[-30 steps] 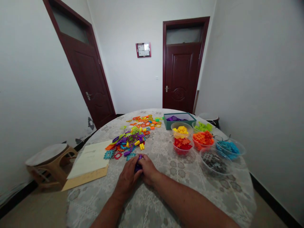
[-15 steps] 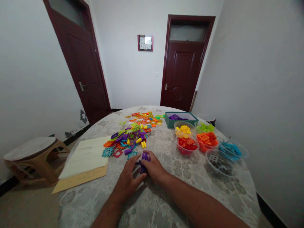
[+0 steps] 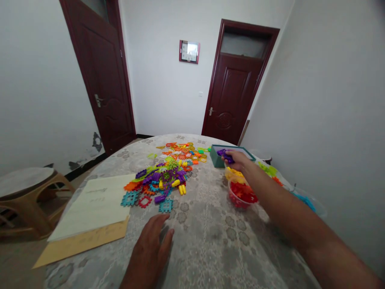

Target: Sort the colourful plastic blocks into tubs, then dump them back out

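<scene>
My right hand (image 3: pixel 239 159) reaches over the near side of a green box (image 3: pixel 215 159), fingers closed on purple plastic building pieces (image 3: pixel 228 159). More purple pieces show inside the box, partly hidden by the hand. My left hand (image 3: pixel 153 241) rests low over the tablecloth, holding nothing, with thumb and fingers apart. Ahead of it lies a mixed heap of interlocking plastic pieces (image 3: pixel 168 172) in purple, yellow, orange, teal and lime. A purple piece (image 3: pixel 159 199) and a teal square piece (image 3: pixel 165 206) lie at the heap's near edge.
Under and beside my right arm stand clear tubs of yellow pieces (image 3: pixel 234 175), red pieces (image 3: pixel 242 193), and blue pieces (image 3: pixel 307 202), partly covered by the arm. Paper sheets (image 3: pixel 90 204) lie at the table's left. A stool (image 3: pixel 30 184) stands beyond the left edge.
My right hand has moved from beside my left hand, forward and right to the green box, carrying the purple pieces. My left hand has let go and drawn back slightly. The view has shifted a little.
</scene>
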A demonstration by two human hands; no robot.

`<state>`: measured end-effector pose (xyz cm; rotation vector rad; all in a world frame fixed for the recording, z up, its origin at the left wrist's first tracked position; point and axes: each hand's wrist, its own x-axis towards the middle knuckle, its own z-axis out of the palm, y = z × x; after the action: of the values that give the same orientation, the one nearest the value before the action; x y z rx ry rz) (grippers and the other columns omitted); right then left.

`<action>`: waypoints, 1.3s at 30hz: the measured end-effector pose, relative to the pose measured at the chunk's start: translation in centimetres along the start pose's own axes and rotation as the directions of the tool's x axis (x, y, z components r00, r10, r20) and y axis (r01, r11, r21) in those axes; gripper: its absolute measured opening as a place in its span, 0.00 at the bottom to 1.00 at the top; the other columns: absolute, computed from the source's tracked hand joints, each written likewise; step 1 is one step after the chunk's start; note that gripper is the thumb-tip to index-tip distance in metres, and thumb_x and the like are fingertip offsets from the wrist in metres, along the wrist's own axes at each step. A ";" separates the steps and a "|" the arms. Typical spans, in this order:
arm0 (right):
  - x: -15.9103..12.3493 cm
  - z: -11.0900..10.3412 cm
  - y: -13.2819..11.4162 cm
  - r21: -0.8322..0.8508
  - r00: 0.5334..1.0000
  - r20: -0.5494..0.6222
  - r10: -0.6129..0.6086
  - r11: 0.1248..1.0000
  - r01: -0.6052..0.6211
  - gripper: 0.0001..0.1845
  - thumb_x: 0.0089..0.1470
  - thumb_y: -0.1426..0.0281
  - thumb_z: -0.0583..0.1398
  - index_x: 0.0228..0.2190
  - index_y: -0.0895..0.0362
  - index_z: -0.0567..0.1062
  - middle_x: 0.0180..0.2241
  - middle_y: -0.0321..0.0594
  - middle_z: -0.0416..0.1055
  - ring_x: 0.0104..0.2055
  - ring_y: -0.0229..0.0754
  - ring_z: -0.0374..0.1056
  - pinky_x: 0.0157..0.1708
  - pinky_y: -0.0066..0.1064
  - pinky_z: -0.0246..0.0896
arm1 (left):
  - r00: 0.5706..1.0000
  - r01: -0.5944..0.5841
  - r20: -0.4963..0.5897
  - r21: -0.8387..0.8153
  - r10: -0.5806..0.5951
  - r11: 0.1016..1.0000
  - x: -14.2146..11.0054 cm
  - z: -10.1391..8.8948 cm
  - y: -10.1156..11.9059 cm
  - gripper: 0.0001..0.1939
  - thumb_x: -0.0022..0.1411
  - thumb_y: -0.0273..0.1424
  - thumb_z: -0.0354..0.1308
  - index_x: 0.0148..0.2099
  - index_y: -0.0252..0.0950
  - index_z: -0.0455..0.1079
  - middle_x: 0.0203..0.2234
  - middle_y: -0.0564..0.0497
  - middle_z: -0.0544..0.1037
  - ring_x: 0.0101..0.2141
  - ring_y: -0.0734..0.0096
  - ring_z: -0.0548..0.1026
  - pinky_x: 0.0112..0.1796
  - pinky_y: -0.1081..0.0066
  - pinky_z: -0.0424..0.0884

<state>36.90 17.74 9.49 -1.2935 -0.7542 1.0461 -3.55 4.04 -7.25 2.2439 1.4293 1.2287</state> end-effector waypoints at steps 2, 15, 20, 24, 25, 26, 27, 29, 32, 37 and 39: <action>3.2 -1.3 -1.5 0.016 0.991 -0.123 0.048 0.999 -0.047 0.21 0.68 0.61 0.64 0.57 0.57 0.73 0.56 0.47 0.73 0.52 0.49 0.74 0.50 0.47 0.75 | 1.000 -0.016 -0.003 0.029 0.016 0.999 -0.3 0.1 -0.3 0.19 0.70 0.42 0.55 0.56 0.41 0.76 0.54 0.44 0.81 0.54 0.54 0.80 0.57 0.53 0.78; 11.5 -5.5 -3.2 0.005 0.848 -0.522 0.091 0.995 -0.104 0.16 0.53 0.75 0.63 0.44 0.54 0.69 0.38 0.39 0.68 0.36 0.40 0.69 0.37 0.39 0.79 | 0.985 -0.167 -0.005 0.177 0.170 0.970 -0.7 -0.1 -1.1 0.16 0.70 0.40 0.57 0.56 0.44 0.75 0.51 0.48 0.84 0.50 0.58 0.84 0.50 0.60 0.83; 11.1 -5.4 -3.3 -0.077 0.838 -0.546 0.000 0.996 -0.050 0.15 0.49 0.76 0.61 0.41 0.54 0.69 0.37 0.39 0.67 0.36 0.42 0.69 0.37 0.41 0.78 | 0.981 -0.192 -0.003 0.173 0.196 0.966 -0.6 -0.2 -1.3 0.16 0.69 0.39 0.59 0.56 0.45 0.75 0.50 0.49 0.84 0.48 0.58 0.84 0.49 0.59 0.84; 9.8 -3.3 -2.6 -0.194 0.864 -0.485 -0.135 0.980 0.044 0.17 0.50 0.76 0.60 0.43 0.55 0.72 0.41 0.39 0.69 0.38 0.39 0.68 0.41 0.35 0.75 | 0.993 -0.120 0.010 0.144 0.119 0.982 -0.7 -0.1 -0.7 0.16 0.70 0.40 0.58 0.56 0.44 0.75 0.51 0.47 0.83 0.50 0.57 0.83 0.51 0.57 0.82; 9.2 -2.3 -2.2 -0.226 0.882 -0.439 -0.170 0.971 0.074 0.18 0.50 0.76 0.61 0.45 0.54 0.72 0.42 0.39 0.70 0.40 0.38 0.69 0.42 0.33 0.74 | 0.994 -0.108 0.015 0.134 0.107 0.985 -0.8 -0.2 -0.3 0.15 0.70 0.39 0.58 0.56 0.43 0.75 0.51 0.46 0.82 0.51 0.56 0.82 0.52 0.57 0.82; 8.6 -1.2 -1.6 -0.257 0.902 -0.381 -0.201 0.961 0.105 0.20 0.50 0.76 0.61 0.46 0.54 0.73 0.44 0.40 0.71 0.41 0.38 0.69 0.43 0.32 0.74 | 0.995 -0.098 0.023 0.123 0.096 0.988 -0.8 -0.3 0.0 0.15 0.71 0.39 0.57 0.56 0.42 0.75 0.52 0.44 0.82 0.52 0.56 0.82 0.53 0.55 0.81; 7.8 0.1 -0.9 -0.287 0.923 -0.312 -0.224 0.949 0.134 0.21 0.50 0.76 0.61 0.47 0.54 0.74 0.45 0.41 0.72 0.43 0.39 0.70 0.44 0.32 0.74 | 0.995 -0.101 0.029 0.106 0.098 0.989 -0.8 -0.4 0.4 0.14 0.71 0.38 0.57 0.55 0.41 0.75 0.51 0.43 0.82 0.51 0.56 0.81 0.54 0.55 0.80; 5.9 2.7 0.8 -0.343 0.957 -0.155 -0.247 0.922 0.182 0.21 0.50 0.75 0.63 0.48 0.54 0.77 0.47 0.43 0.74 0.47 0.42 0.72 0.47 0.35 0.73 | 0.996 -0.086 0.036 0.082 0.083 0.993 -0.6 -0.6 1.1 0.14 0.71 0.36 0.56 0.55 0.40 0.74 0.51 0.43 0.81 0.52 0.57 0.81 0.55 0.55 0.79; 2.9 6.6 3.7 -0.430 0.964 0.088 -0.250 0.864 0.263 0.17 0.52 0.71 0.67 0.46 0.54 0.80 0.49 0.43 0.78 0.53 0.46 0.73 0.55 0.41 0.70 | 0.997 -0.075 0.017 0.055 0.074 0.996 -0.3 -0.9 1.9 0.13 0.71 0.33 0.55 0.55 0.39 0.74 0.51 0.42 0.80 0.52 0.57 0.80 0.55 0.54 0.79; 0.4 11.9 7.2 -0.678 0.848 0.496 -0.187 0.527 0.513 0.20 0.68 0.59 0.58 0.54 0.54 0.79 0.60 0.44 0.75 0.62 0.48 0.69 0.64 0.41 0.61 | 0.997 -0.078 -0.023 0.041 0.079 0.996 -0.1 -1.2 2.3 0.13 0.71 0.30 0.54 0.54 0.38 0.73 0.50 0.41 0.80 0.51 0.56 0.79 0.54 0.52 0.79; 0.7 13.6 7.7 -0.709 0.842 0.519 -0.143 0.477 0.519 0.24 0.71 0.57 0.52 0.55 0.56 0.79 0.61 0.45 0.75 0.62 0.48 0.70 0.63 0.40 0.62 | 0.996 -0.083 -0.042 0.045 0.085 0.996 -0.1 -1.3 2.4 0.12 0.71 0.29 0.54 0.54 0.38 0.73 0.50 0.41 0.79 0.51 0.57 0.79 0.54 0.52 0.79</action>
<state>23.38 23.38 4.00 -1.6204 -1.9375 0.5806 -2.96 2.46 -5.15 2.3417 1.4037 1.2920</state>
